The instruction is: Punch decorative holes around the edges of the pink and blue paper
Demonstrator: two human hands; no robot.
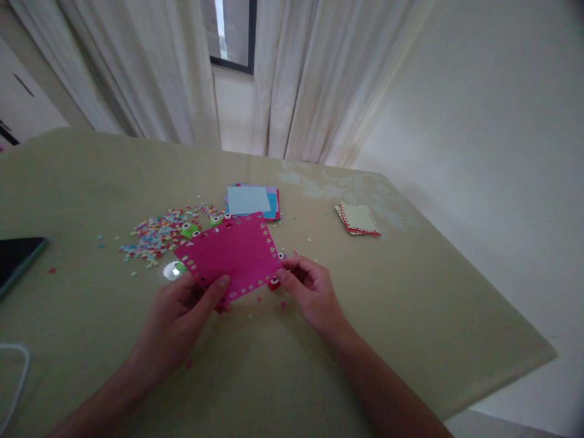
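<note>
A magenta paper sheet point(232, 252) with punched holes along its edges is held over the table. My left hand point(182, 313) grips its near left corner, thumb on top. My right hand point(310, 289) is closed at the sheet's right edge around a small red punch point(274, 282). Small green punches point(190, 230) lie just beyond the sheet, partly hidden by it.
Coloured paper confetti point(155, 237) is scattered at the middle left. A stack of coloured sheets point(253, 202) lies behind, and punched cream and red cards point(359, 219) to the right. A dark tablet point(16, 258) and a white cable point(16, 377) sit at the left edge of the olive table point(410, 316).
</note>
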